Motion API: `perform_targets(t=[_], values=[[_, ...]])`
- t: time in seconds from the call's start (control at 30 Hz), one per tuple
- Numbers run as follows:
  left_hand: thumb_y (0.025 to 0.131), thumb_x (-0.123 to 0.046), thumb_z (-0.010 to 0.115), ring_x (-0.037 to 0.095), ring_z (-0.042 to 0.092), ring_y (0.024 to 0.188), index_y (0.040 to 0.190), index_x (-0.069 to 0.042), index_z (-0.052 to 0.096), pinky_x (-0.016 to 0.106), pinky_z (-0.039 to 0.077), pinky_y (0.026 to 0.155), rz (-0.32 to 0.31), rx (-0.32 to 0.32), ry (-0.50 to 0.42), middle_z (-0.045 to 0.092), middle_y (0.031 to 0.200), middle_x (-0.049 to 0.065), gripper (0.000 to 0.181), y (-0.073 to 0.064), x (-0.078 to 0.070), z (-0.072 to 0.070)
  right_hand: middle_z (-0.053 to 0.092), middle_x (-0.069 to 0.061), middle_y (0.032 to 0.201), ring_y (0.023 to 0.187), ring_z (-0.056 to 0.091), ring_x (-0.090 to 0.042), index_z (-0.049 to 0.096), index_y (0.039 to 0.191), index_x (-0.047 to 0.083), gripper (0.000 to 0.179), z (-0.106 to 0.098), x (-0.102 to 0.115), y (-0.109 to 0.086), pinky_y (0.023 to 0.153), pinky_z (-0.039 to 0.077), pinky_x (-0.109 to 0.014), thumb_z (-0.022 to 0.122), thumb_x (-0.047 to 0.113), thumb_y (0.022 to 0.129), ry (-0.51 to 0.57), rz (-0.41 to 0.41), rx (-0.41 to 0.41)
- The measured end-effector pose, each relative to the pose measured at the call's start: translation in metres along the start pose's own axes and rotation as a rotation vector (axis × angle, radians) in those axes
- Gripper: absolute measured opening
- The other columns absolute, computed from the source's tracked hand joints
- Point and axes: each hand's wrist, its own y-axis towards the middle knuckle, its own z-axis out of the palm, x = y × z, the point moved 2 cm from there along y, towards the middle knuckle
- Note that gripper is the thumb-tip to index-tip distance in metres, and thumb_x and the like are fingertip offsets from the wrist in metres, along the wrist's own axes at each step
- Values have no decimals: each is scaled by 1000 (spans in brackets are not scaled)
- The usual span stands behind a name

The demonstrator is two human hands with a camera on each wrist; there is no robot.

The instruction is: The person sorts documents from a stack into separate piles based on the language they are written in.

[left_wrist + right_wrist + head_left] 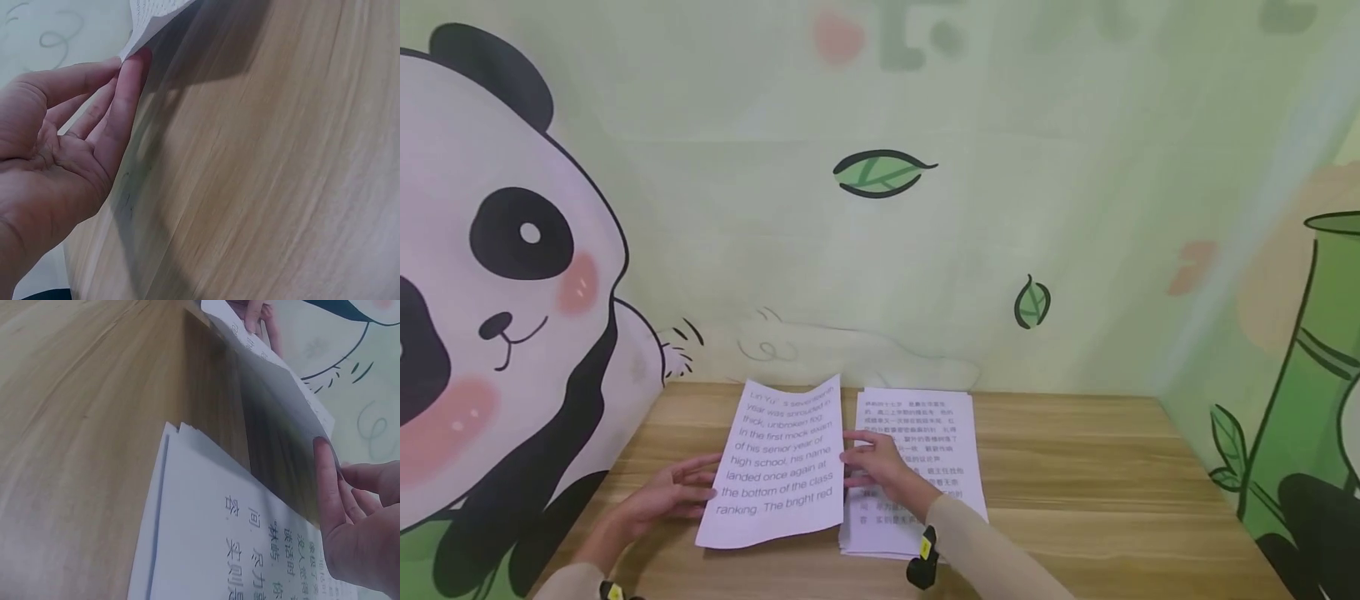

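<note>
A sheet of paper (778, 467) printed with large English text is held up off the table, tilted, between both hands. My left hand (670, 496) pinches its left edge between thumb and fingers, as the left wrist view shows at the sheet's corner (147, 34). On the opposite edge, my right hand (880, 467) pinches the paper between thumb and fingers. Below the right hand lies a stack of paper (917, 533) with Chinese print on top. Its sheets are slightly uneven at the edges in the right wrist view, where the raised sheet (287, 394) shows its blank underside.
The wooden table (1075, 492) extends to the right of the stack. A fabric backdrop (760, 225) with a printed panda, leaves and bamboo stands along the table's back and sides. Black straps (922, 558) are worn on the wrists.
</note>
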Motion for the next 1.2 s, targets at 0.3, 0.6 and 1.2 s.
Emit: perform_targets(t=[0.3, 0.6, 1.2], values=[[97, -5, 63, 15, 70, 100, 157, 8, 15, 33, 62, 84, -30, -30, 42, 65, 127, 9, 78, -2, 1, -11, 70, -28, 115, 96, 75, -29, 51, 143, -5, 54, 16, 2, 5, 82, 63, -47, 64, -7, 91, 1, 11, 19], [96, -5, 64, 16, 70, 98, 157, 9, 19, 32, 63, 81, -61, -57, 46, 68, 121, 9, 76, -7, -4, -13, 69, -30, 114, 94, 75, -31, 49, 142, -9, 54, 24, 2, 4, 81, 64, -45, 63, -11, 90, -20, 11, 3], [98, -8, 61, 13, 68, 84, 148, 17, 31, 29, 61, 76, -87, -173, 131, 71, 91, 1, 63, -17, -14, -21, 68, -31, 114, 101, 73, -36, 46, 145, -10, 54, 12, 1, 5, 86, 63, -41, 64, -2, 94, -84, 39, 27]])
